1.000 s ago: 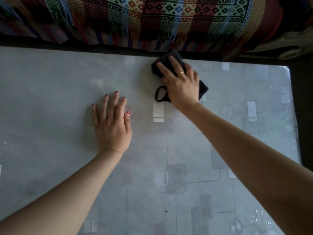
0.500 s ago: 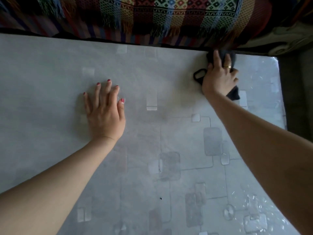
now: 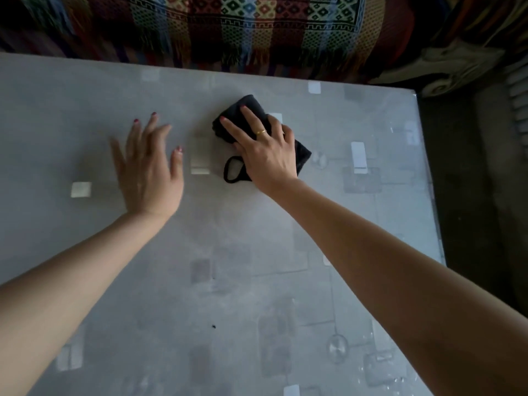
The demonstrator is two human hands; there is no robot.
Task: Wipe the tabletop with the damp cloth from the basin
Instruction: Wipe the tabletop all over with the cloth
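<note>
Head view: the right hand [image 3: 265, 155] lies flat with its fingers spread on the damp cloth [image 3: 303, 155], pressing it to the counter [image 3: 257, 281] rather than gripping it. The cloth sits in the far middle of the counter, a little toward the right, short of the far edge where a striped woven blanket [image 3: 243, 30] hangs. The left hand [image 3: 148, 172] is empty, fingers apart, palm down just left of the cloth; its blurred outline makes it hard to say whether it rests on the surface or hovers just above.

The step in hand looks like a sideways pass along the far strip of the counter. To do it well, I would keep the palm and all fingers bearing evenly so the whole pad of cloth stays in contact, run in overlapping lanes, and work back toward the near edge, where a small dark speck [image 3: 213, 327] seems to want a firmer rub. The free hand is best planted for balance on a part not yet wiped.

The cloth is black, soft and folded into a thick bundle, wider than the hand, showing beyond the fingertips and past the little-finger side. A thin loop [image 3: 228, 170] of the same fabric trails from its near corner beside the thumb. No basin is in sight.
</note>
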